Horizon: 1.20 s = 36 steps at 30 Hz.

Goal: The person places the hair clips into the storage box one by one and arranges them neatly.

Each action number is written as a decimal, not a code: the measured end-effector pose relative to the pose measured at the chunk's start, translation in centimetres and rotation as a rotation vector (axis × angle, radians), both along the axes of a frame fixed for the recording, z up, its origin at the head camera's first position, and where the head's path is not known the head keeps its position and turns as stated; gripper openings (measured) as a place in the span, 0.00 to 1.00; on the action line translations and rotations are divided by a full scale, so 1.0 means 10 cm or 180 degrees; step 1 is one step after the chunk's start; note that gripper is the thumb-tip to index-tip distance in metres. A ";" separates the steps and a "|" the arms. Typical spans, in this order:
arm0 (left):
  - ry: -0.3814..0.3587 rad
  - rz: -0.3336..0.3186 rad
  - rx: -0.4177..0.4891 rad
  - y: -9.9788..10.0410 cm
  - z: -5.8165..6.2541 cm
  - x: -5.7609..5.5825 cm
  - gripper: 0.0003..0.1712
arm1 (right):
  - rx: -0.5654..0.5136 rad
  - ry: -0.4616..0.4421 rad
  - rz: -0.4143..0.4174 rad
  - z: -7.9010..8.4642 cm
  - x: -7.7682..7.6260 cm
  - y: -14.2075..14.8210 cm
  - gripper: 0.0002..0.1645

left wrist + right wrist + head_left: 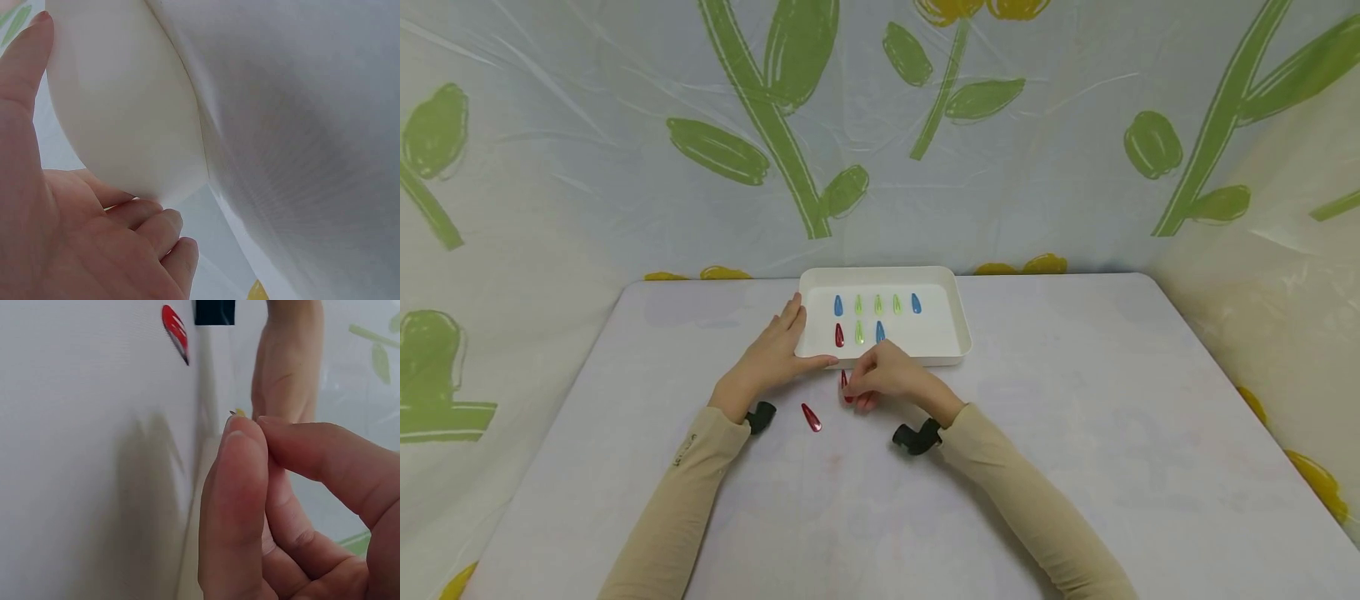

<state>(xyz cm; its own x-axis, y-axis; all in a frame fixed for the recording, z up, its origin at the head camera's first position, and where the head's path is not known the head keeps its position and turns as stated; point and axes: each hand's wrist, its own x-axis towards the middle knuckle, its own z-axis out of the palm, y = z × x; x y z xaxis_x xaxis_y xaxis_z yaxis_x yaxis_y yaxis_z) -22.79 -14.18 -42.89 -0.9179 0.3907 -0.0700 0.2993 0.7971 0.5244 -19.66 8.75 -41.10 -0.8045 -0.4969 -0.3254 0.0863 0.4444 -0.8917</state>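
Observation:
My left hand (775,348) spans the near left corner of a white tray (961,333), thumb along the front wall, fingers against the left side. In the left wrist view, the tray's wall (125,94) lies between thumb and fingers. Just in front of the tray, my right hand (887,373) pinches a red snap hair clip (844,385) between thumb and fingertips. Only a small tip shows past the fingers in the right wrist view. Another red hair clip (811,417) lies on the table between the hands.
Inside the tray, two rows hold blue (838,305), green (877,305) and red hair clips (839,335). The right hand partly covers a blue clip (880,331) in the near row. The pale tabletop (1075,400) meets a leaf-patterned curtain (1037,192) behind the tray.

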 end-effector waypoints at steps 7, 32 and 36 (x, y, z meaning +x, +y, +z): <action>-0.0004 -0.0016 0.0004 0.00 -0.01 0.00 0.69 | -0.0119 0.0107 -0.0110 0.10 -0.03 0.09 0.06; 0.0025 -0.0031 -0.0039 0.02 0.01 -0.01 0.67 | -0.0839 0.0538 -0.0819 0.29 -0.21 0.45 0.07; 0.0049 -0.0050 -0.0036 0.02 -0.01 -0.02 0.67 | -0.0957 0.0545 -0.1137 0.25 -0.27 0.49 0.09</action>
<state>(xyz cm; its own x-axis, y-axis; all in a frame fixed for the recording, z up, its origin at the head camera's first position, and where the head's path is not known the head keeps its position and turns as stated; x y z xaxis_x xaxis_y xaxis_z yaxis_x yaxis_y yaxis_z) -22.97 -14.02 -42.97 -0.9127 0.4042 -0.0603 0.3198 0.7982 0.5105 -22.35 13.68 -38.63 -0.9709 -0.2321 -0.0584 0.0273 0.1348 -0.9905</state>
